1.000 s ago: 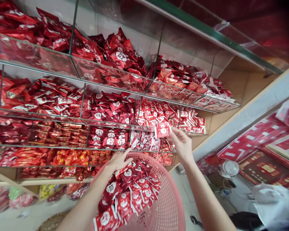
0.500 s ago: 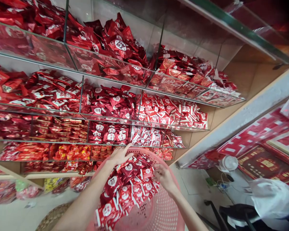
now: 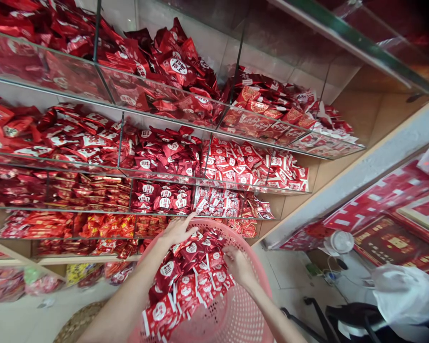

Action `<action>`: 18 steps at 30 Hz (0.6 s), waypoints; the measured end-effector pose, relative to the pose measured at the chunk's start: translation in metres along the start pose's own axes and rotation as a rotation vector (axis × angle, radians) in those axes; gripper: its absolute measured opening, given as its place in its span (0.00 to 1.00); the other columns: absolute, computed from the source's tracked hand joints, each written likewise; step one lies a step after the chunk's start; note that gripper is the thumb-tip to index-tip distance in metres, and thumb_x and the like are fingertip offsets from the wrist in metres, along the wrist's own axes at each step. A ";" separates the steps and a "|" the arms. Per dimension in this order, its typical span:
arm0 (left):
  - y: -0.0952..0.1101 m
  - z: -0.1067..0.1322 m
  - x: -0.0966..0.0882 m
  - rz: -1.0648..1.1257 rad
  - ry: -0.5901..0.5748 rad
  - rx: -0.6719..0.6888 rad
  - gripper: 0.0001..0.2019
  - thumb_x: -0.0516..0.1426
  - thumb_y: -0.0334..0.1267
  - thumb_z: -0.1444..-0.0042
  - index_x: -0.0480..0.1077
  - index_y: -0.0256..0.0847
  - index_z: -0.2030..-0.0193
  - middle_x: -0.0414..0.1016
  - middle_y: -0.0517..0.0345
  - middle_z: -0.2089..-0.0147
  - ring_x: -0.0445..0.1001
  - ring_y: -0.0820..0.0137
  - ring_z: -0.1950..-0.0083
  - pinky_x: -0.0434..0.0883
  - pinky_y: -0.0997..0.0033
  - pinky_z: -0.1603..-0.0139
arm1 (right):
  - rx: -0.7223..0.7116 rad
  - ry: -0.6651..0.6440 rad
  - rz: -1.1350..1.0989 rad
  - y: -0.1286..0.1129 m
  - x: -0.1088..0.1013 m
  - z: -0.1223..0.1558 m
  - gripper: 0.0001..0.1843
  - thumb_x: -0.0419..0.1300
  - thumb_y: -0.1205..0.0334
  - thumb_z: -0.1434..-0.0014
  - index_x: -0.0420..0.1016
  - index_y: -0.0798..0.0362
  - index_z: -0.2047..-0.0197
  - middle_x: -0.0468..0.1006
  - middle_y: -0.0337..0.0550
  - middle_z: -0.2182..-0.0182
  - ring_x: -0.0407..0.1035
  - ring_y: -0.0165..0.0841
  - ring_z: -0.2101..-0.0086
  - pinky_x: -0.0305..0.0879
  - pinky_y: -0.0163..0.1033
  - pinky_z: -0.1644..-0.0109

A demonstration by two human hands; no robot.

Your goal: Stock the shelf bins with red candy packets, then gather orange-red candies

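**Many red packets (image 3: 186,288) in a perforated pink basket (image 3: 241,314)**

The packets lie heaped in the basket, chiefly along its left side and toward its far rim; the basket's wall and part of its floor show bare at the right. Darker packets with pale emblems lie at the upper left of the heap, and brighter ones with white edges overlap in the lower and right parts. The right hand (image 3: 240,267) is inside the basket at the right edge of the heap, its fingers bent and just beside, or touching, a bright packet (image 3: 216,257); whether it grips this packet cannot be told. The left hand (image 3: 177,233) lies over the far left rim, thumb and forefinger apart; the remaining fingers are partly hidden, so its hold on the rim cannot be determined.

Beyond the basket stands a tiered shelving unit (image 3: 355,107) with glass partitions and a wooden side. Its compartments contain further red packets, sorted by type; some in a lower tier show orange and gold (image 3: 107,226). Below, at the left, are bagged goods (image 3: 3,284) and part of a round woven object (image 3: 79,325). At the right are a white plastic bag (image 3: 407,290) and a lidded container (image 3: 342,242).
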State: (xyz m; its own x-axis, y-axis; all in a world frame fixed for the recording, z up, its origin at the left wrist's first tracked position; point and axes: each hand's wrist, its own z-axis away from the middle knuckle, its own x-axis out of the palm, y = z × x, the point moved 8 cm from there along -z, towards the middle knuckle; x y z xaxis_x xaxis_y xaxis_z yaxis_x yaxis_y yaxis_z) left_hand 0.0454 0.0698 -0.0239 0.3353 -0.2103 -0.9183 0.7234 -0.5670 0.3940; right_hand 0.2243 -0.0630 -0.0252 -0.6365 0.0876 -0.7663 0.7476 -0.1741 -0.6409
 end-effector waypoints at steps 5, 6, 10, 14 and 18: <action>0.000 0.000 -0.001 -0.013 -0.006 -0.004 0.31 0.39 0.59 0.45 0.44 0.49 0.37 0.72 0.53 0.55 0.69 0.60 0.52 0.61 0.63 0.53 | -0.022 -0.011 0.231 -0.007 -0.004 0.001 0.10 0.50 0.65 0.46 0.72 0.49 0.66 0.77 0.43 0.67 0.71 0.37 0.63 0.60 0.35 0.63; 0.001 0.000 -0.001 -0.012 -0.006 -0.004 0.31 0.39 0.59 0.45 0.44 0.49 0.37 0.72 0.52 0.55 0.69 0.60 0.52 0.61 0.63 0.52 | -0.019 -0.004 0.254 -0.008 -0.005 0.001 0.10 0.50 0.65 0.46 0.72 0.49 0.66 0.77 0.43 0.68 0.71 0.36 0.64 0.60 0.35 0.63; 0.000 0.001 -0.001 0.022 0.000 -0.013 0.30 0.40 0.59 0.45 0.44 0.50 0.38 0.70 0.53 0.51 0.67 0.61 0.50 0.60 0.63 0.50 | -0.030 0.041 0.321 -0.018 -0.020 -0.002 0.10 0.49 0.64 0.45 0.72 0.49 0.69 0.77 0.43 0.70 0.71 0.36 0.67 0.59 0.34 0.66; 0.000 0.001 -0.001 0.038 0.014 -0.006 0.29 0.40 0.58 0.44 0.44 0.52 0.38 0.68 0.54 0.48 0.67 0.61 0.49 0.60 0.63 0.50 | -0.119 0.135 0.235 -0.052 -0.069 -0.020 0.12 0.48 0.61 0.45 0.73 0.49 0.68 0.77 0.42 0.69 0.71 0.35 0.67 0.60 0.35 0.66; 0.000 0.001 -0.002 0.030 0.020 0.000 0.28 0.39 0.57 0.44 0.44 0.52 0.38 0.69 0.54 0.49 0.67 0.60 0.50 0.60 0.62 0.51 | -0.231 0.385 0.133 -0.098 -0.151 -0.043 0.14 0.48 0.57 0.45 0.73 0.52 0.64 0.77 0.44 0.68 0.70 0.35 0.70 0.61 0.36 0.66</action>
State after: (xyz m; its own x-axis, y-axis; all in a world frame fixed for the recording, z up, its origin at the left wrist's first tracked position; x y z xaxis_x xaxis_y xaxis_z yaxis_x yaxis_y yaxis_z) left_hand 0.0439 0.0694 -0.0224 0.3691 -0.2116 -0.9050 0.7129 -0.5603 0.4217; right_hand 0.2555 -0.0172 0.1516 -0.4485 0.4441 -0.7756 0.8682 0.0104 -0.4960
